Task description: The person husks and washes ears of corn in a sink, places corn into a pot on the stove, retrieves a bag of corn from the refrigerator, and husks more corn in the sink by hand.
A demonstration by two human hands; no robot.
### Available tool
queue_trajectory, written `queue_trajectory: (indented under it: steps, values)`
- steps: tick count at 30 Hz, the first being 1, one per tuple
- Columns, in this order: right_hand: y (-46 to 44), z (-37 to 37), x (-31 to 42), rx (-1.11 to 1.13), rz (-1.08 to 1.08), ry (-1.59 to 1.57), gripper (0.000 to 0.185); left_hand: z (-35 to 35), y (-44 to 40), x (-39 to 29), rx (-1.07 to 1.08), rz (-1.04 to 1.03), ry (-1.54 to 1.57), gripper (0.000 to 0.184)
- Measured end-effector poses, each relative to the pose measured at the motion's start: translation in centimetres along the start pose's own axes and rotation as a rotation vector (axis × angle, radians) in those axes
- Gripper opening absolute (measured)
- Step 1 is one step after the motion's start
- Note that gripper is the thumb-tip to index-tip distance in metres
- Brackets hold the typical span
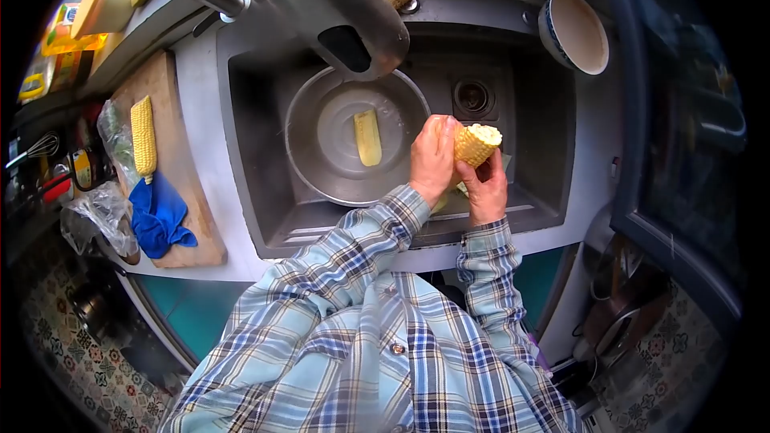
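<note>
Corn cob point(479, 146) grasped by left hand point(433, 156) and right hand point(486, 192) over sink point(545, 112); judged stiff, fairly light, perhaps slippery; best gripped around middle.

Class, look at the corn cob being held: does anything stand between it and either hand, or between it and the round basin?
Nothing visible separates the held cob from the left hand or the right hand; both grip it. Toward the basin, the left hand lies between in this view.

Kitchen; sink point(545, 124), faucet point(333, 12), cutting board point(195, 199), whisk point(44, 145)
</note>
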State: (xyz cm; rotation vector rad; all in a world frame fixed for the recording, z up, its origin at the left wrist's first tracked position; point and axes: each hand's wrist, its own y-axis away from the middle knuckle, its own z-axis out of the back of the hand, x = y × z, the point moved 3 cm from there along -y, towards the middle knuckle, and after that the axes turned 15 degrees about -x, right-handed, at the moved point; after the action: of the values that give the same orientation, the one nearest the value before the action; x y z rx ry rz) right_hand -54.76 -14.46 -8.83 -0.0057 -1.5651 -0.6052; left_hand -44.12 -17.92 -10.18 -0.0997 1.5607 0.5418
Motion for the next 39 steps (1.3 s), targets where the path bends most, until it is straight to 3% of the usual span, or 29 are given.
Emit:
queue_trajectory:
  steps: [4,7,8,11,12,15,19,22,29,33,34,39]
  values:
    - [-0.2,1.4,-0.4,0.094,-0.079,-0.159,0.062,0.0,-0.1,-1.5,0.335,0.1,0.193,0.032]
    - [-0.4,2.5,-0.9,0.211,-0.181,-0.219,0.062,0.3,-0.2,-2.2,0.361,-0.193,-0.092,0.037]
    - [-0.5,2.5,-1.3,0.223,-0.213,-0.273,0.065,0.3,0.2,-2.0,0.36,-0.102,-0.053,0.04]
    - [0.2,1.0,-0.9,0.185,-0.208,-0.478,0.069,0.2,1.2,-3.7,0.186,-0.092,-0.118,0.037]
    - [0.5,0.2,0.2,0.21,-0.203,-0.546,0.069,0.2,1.8,-4.4,0.088,-0.284,-0.209,0.03]
    - [0.6,0.1,-0.6,0.216,-0.254,-0.696,0.079,0.0,2.4,-5.2,-0.043,-0.509,-0.257,0.025]
    - [0.5,0.3,-0.9,0.215,-0.26,-0.802,0.079,-0.1,2.3,-5.2,-0.06,-0.441,-0.2,0.018]
    - [0.5,0.1,-1.2,0.163,-0.319,-0.853,0.079,-0.2,0.9,-4.2,-0.05,-0.401,-0.153,0.024]
    - [-0.8,0.2,-1.1,0.187,-0.265,-0.804,0.079,-0.6,-0.3,-1.8,-0.072,0.25,0.276,0.039]
    - [-1.7,-0.3,-1.4,0.145,-0.211,-0.89,0.066,-0.5,-0.6,-2.2,-0.104,0.421,0.512,0.041]
    - [-1.9,-0.6,-1.2,0.103,-0.139,-0.884,0.055,-0.5,-0.5,-2.3,-0.07,0.411,0.506,0.041]
    - [-3.0,-0.4,-0.8,-0.027,-0.368,-0.901,0.05,0.5,0.9,-3.6,0.118,0.304,0.373,0.041]
